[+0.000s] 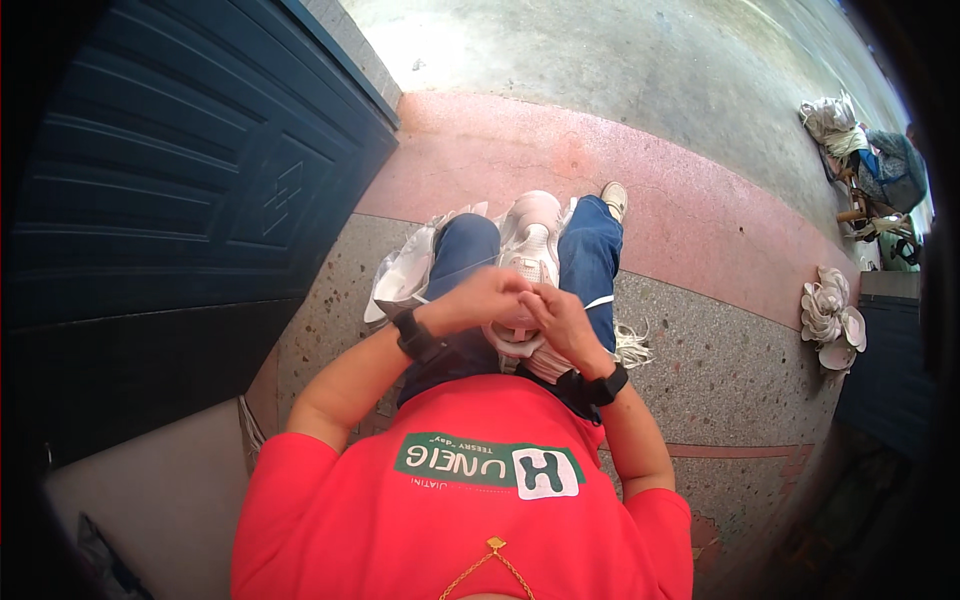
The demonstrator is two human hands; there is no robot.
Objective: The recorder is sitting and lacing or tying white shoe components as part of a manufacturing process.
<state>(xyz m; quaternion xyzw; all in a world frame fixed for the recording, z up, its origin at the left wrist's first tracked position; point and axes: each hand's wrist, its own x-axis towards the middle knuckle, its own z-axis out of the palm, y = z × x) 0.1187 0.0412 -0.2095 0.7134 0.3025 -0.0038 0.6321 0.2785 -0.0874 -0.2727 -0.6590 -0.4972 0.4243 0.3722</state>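
A pale pink-and-white sneaker (537, 212) lies lengthwise between my thighs, its rounded end away from me. My left hand (487, 298) and my right hand (565, 318) meet over its near part, fingertips bent and pressed together. Whatever they pinch is too small or hidden to make out. A thin pale line runs from near the left fingers across my left thigh. Part of the sneaker's middle and opening is covered by the hands. Beside my right thigh hangs a bundle of white laces (632, 345).
Crumpled white plastic (403, 278) sits beside my left thigh. A dark blue panelled door (190, 150) stands at the left. To the right are a pile of white curved pieces (830, 315) and, farther off, a wooden-legged seat with grey-blue cloth (893, 170) and pale strands.
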